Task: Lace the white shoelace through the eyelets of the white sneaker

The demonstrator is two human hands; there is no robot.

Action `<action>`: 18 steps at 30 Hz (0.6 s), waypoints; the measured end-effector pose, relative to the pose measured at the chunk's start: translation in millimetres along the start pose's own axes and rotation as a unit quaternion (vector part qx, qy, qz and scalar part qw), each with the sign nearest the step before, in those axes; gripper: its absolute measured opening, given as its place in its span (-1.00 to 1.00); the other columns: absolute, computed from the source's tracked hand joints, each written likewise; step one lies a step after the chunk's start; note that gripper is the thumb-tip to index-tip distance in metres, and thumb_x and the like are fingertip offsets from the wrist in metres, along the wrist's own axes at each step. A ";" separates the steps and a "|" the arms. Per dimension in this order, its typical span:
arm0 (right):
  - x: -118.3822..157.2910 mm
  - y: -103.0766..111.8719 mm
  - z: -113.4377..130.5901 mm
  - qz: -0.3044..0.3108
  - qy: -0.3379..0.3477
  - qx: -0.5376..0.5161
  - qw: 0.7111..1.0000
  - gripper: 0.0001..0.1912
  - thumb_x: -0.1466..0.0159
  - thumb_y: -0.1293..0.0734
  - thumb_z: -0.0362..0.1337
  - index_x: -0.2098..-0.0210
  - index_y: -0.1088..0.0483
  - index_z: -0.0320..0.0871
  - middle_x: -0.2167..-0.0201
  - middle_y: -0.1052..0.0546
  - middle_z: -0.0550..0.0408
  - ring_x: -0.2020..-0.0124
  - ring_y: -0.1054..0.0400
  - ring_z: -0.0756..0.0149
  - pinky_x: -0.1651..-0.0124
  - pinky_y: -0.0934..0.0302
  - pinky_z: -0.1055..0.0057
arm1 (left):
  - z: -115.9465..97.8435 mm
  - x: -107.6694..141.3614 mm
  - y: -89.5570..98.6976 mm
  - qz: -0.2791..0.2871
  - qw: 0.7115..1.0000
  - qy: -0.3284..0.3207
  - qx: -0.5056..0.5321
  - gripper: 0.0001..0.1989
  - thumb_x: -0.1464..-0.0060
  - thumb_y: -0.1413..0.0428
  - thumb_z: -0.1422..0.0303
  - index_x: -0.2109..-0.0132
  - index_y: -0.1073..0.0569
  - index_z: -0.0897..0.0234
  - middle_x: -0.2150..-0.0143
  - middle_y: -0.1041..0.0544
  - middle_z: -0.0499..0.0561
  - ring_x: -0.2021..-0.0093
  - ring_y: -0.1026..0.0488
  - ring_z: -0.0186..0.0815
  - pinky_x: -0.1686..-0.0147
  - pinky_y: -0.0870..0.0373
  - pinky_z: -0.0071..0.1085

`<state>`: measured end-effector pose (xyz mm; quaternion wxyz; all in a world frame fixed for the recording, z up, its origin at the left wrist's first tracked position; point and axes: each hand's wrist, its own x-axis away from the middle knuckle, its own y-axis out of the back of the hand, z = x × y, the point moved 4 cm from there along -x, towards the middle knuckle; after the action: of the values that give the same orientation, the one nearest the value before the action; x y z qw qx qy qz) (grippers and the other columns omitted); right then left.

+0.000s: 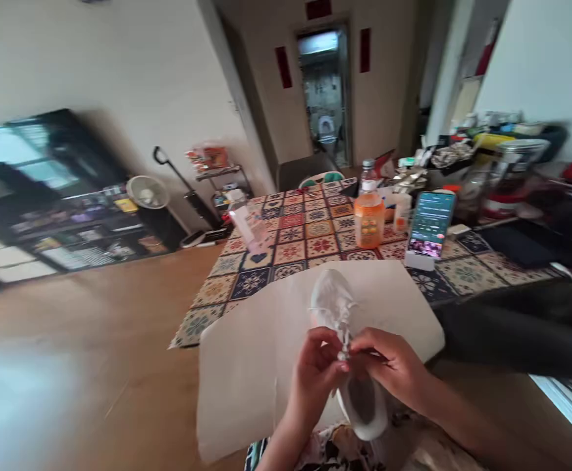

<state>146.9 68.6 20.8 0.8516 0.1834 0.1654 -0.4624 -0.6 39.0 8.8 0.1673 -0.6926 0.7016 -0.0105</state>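
Note:
A white shoe (332, 291) lies on a large white sheet (247, 366), its toe pointing away from me and its opening towards me. Over the laced part of the shoe, my left hand (315, 366) and my right hand (389, 363) come close together with bent fingers. Both pinch the white shoelace (343, 340), which is bunched between the fingertips. Blur and the fingers hide how the lace runs there.
A patterned tablecloth (290, 252) covers the table beyond the sheet. On it stand an orange jar (368, 221), a clear bottle (368, 175) and a propped phone (430, 226). Clutter fills the right side. A fan (147, 191) stands at the left wall.

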 end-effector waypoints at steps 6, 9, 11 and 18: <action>-1.3 1.1 1.5 -0.041 -0.045 -0.028 0.998 -0.92 -0.25 -0.28 -0.35 0.28 -0.42 -0.16 0.38 -0.50 0.12 0.38 -0.40 0.34 0.35 -0.27 0.54 | 8.2 -1.9 5.3 -0.008 0.994 0.101 -0.043 -0.49 0.27 -0.44 0.22 0.12 -0.55 0.25 0.44 -0.55 -0.03 0.46 -0.50 -0.34 0.38 -0.51 -0.44; -4.2 2.8 9.1 -0.022 0.003 0.012 1.000 -0.90 -0.23 -0.29 -0.36 0.28 -0.44 -0.16 0.39 -0.48 0.13 0.40 -0.36 0.34 0.32 -0.23 0.50 | 5.1 -5.8 8.9 -0.011 0.995 0.059 -0.076 -0.64 0.24 -0.42 0.26 0.24 -0.58 0.26 0.43 -0.53 -0.03 0.44 -0.49 -0.34 0.41 -0.50 -0.47; -5.6 3.6 15.3 -0.007 0.043 0.045 0.998 -0.90 -0.21 -0.30 -0.37 0.27 -0.45 -0.16 0.39 -0.45 0.14 0.40 -0.32 0.35 0.32 -0.18 0.49 | 1.1 -7.2 10.5 -0.015 0.995 0.012 -0.097 -0.77 0.19 -0.39 0.32 0.34 -0.57 0.28 0.43 -0.49 -0.04 0.42 -0.47 -0.36 0.42 -0.48 -0.51; -6.7 4.3 23.1 0.001 0.070 0.066 0.995 -0.81 -0.40 -0.25 -0.20 0.29 -0.38 -0.16 0.42 -0.40 0.14 0.41 -0.29 0.34 0.30 -0.16 0.47 | -7.8 -1.3 10.4 -0.015 0.985 -0.054 -0.165 -0.92 0.02 -0.27 0.45 0.40 -0.50 0.26 0.43 -0.48 -0.05 0.38 -0.46 -0.37 0.34 -0.48 -0.51</action>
<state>149.7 65.0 44.8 0.8242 0.2716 0.1936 -0.4577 -12.6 39.0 13.9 0.0881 -0.7209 0.6730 0.1402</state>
